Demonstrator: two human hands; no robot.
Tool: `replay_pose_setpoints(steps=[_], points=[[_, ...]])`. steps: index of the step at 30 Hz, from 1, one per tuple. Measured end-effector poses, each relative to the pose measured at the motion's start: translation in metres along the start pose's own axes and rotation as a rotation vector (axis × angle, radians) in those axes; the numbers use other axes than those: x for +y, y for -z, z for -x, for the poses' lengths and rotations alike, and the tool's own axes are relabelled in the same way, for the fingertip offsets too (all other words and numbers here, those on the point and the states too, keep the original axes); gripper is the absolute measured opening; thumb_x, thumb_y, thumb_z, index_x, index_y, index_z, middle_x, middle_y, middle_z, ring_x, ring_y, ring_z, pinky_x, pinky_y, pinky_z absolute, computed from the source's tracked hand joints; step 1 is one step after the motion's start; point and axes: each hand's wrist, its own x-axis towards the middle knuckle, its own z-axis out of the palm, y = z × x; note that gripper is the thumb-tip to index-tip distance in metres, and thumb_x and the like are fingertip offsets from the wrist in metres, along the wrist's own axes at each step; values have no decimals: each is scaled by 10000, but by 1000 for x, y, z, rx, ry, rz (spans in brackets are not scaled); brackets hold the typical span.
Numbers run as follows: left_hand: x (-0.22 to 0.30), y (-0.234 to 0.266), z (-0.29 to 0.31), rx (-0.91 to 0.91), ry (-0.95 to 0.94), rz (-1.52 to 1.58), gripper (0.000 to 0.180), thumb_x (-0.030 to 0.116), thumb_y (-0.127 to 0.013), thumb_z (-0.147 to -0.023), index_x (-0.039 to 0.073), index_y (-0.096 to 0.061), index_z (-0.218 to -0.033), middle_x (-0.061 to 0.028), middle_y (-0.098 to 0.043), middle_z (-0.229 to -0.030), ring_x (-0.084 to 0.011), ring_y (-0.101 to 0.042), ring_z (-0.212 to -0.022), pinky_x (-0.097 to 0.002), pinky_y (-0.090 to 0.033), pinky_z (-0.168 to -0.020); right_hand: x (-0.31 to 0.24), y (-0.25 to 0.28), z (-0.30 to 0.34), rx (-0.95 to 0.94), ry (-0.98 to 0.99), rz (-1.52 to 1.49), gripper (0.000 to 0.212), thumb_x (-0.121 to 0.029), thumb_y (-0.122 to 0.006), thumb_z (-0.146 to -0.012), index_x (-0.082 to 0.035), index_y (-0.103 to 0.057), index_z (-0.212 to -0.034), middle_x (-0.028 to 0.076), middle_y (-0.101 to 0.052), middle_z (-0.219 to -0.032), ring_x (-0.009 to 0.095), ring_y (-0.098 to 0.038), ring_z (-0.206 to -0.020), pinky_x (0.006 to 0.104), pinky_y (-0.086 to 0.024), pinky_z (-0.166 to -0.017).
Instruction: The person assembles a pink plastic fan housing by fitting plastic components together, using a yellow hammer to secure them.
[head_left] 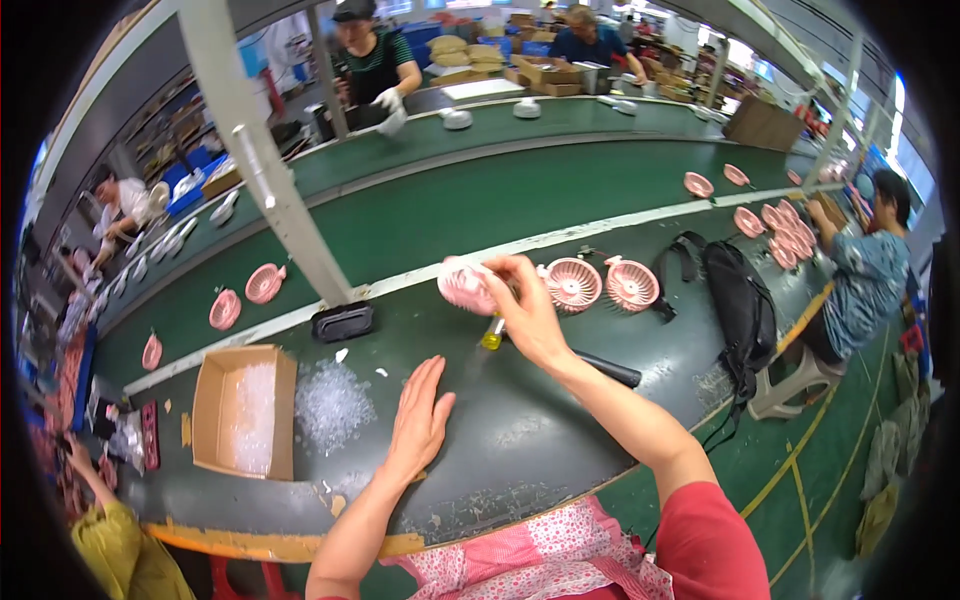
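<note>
My right hand (pixel 528 310) grips a pink round plastic part with ribs (pixel 464 285), raised over the dark workbench (pixel 500 430). My left hand (pixel 419 415) hovers low over or rests on the bench, fingers stretched out and nothing in it; whether it touches the surface I cannot tell. Just below the held part is a small yellow piece (pixel 492 334). A black rod-shaped object (pixel 606 368) lies partly behind my right forearm. Two pink ribbed round housings (pixel 573 284) (pixel 632 285) sit side by side to the right of my right hand.
Left of my hands stand a cardboard box (pixel 284 420) and a heap of small clear pieces (pixel 335 403). A black tray (pixel 342 322) lies by the metal post (pixel 270 190). Beyond runs a green conveyor (pixel 420 205) with pink parts. A black bag (pixel 738 310) lies right; co-workers sit around.
</note>
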Motion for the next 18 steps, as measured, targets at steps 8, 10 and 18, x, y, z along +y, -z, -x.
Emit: replay_pose_setpoints(steps=[8,10,18], points=[[-21,4,12,46,-3,-607,659,248,-640,-946,-123,-369,-1419,-313,-360,-1497,-444,-298,-1432,-523,-229,-1193,32,52,-16,-28,220,1080,416,-209,-743,-843,6,-543,-1137,186,-558,-1098,370,-658,-877,462,-555,-705],[-23,7,13,82,19,-741,621,238,-641,-941,-109,-408,-1400,-302,-376,-1487,-429,-309,-1429,-518,-232,-1194,34,73,-5,-25,162,1228,390,-252,-771,-819,-2,-585,-1054,164,-592,-1030,353,-681,-809,443,-565,-631],[-1,16,1,81,-99,-499,561,217,-673,-915,42,-479,-1412,-174,-426,-1492,-401,-295,-1438,-522,-191,-1208,25,82,23,-184,284,1278,140,-151,-732,-810,-45,-687,-890,123,-683,-915,327,-697,-820,399,-564,-696]])
